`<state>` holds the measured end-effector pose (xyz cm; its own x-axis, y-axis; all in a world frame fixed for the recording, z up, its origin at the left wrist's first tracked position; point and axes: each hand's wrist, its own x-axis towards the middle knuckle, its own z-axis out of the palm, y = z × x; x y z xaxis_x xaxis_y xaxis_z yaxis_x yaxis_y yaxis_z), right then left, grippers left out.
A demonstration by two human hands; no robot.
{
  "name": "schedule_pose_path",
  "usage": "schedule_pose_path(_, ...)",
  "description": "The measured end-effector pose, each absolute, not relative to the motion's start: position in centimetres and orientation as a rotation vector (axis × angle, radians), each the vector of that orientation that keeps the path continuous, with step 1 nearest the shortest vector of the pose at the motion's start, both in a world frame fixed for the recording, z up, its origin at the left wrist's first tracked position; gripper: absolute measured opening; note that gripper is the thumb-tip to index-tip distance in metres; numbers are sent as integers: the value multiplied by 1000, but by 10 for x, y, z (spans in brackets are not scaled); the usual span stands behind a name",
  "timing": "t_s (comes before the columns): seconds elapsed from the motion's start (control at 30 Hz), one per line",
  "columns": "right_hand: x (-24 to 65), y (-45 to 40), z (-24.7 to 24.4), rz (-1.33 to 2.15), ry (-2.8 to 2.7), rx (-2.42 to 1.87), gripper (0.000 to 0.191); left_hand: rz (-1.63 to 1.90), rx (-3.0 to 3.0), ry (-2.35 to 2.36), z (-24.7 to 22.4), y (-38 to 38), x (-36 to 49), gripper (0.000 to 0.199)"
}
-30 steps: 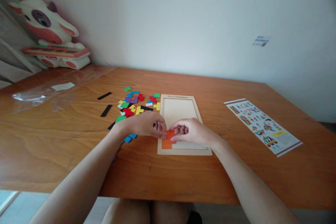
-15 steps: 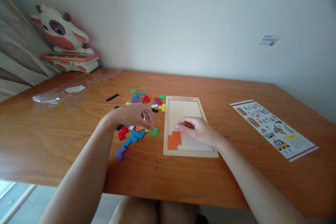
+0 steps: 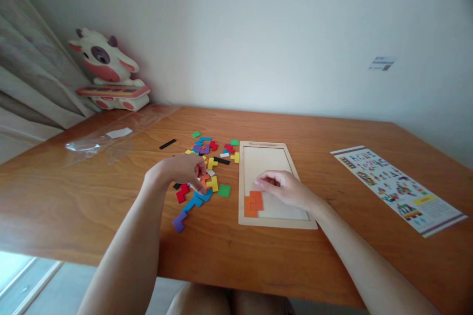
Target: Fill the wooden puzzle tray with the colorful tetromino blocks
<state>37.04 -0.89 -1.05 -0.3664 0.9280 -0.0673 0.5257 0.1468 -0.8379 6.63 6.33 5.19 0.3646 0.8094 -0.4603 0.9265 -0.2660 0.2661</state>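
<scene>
My left hand (image 3: 186, 171) hangs over a loose pile of flat coloured puzzle pieces, thumb and fingers apart and pointing down. Its fingertips are near an orange piece (image 3: 204, 183), partly hidden, with a yellow piece (image 3: 212, 184) beside it; whether they touch cannot be told. A shallow wooden puzzle tray (image 3: 242, 172) stands to the right of the pile. In its near left corner two orange pieces (image 3: 253, 204) lie fitted together. Over the tray, just beyond those pieces, my right hand (image 3: 279, 187) is curled, thumb against fingers, with nothing visible in it.
A green square (image 3: 223, 190) lies between pile and tray, and a purple piece (image 3: 179, 222) nearest me. A printed pattern sheet (image 3: 397, 187) lies at right. Clear plastic wrapping (image 3: 96, 142) and a cow-shaped toy keyboard (image 3: 113, 91) are at left, by a curtain (image 3: 33, 74).
My left hand has drawn back from the green square to the orange and yellow pieces, its fingers lower. My right hand stays over the tray. The whole view has shifted slightly.
</scene>
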Motion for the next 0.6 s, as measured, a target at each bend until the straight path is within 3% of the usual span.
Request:
schedule_pose_path(0.27, 374, -6, -1, 1246, -1643, -1322, 40, -309, 2083, 1575, 49, 65, 69, 43)
schedule_pose_path(0.6, 393, 11, -5, 1113, -1083, -1292, 36, -271, 2098, 1507, 51, 66, 69, 36)
